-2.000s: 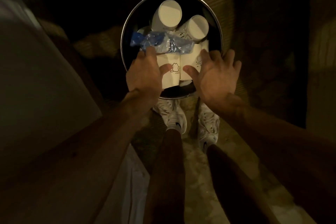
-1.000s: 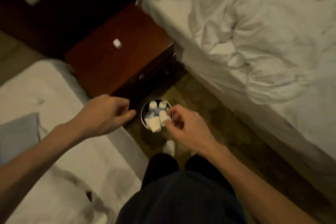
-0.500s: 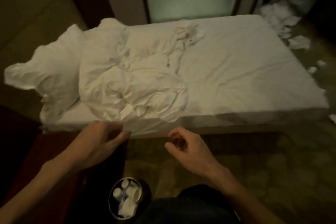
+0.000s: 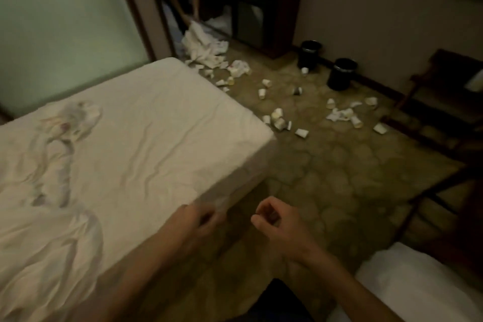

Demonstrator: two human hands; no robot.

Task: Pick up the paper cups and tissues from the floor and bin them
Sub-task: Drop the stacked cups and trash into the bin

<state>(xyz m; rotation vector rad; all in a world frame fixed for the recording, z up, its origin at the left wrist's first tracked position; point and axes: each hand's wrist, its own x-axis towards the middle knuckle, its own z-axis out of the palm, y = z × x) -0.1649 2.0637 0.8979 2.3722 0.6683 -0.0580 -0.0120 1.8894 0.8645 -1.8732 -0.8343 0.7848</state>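
Note:
Several white paper cups [image 4: 278,119] lie scattered on the patterned carpet beyond the bed corner, more of them [image 4: 355,120] further right. Crumpled tissues [image 4: 239,68] and a bigger heap of white paper or cloth [image 4: 201,46] lie near the doorway. Two black bins [image 4: 309,53] [image 4: 342,74] stand against the far wall. My left hand [image 4: 196,219] hovers at the bed's near edge, fingers loosely curled, holding nothing. My right hand [image 4: 274,219] hangs beside it over the carpet, also loosely curled and empty. Both hands are far from the litter.
A bed with a rumpled white sheet [image 4: 117,151] fills the left. A second white bed corner [image 4: 418,287] shows at lower right. A dark wooden luggage rack [image 4: 444,117] stands on the right. A dark cabinet [image 4: 251,8] is by the far wall.
The view has swung up and right, away from the filled bin at my feet, across the bed to the littered floor. Both hands stay empty and loosely curled in front of me.

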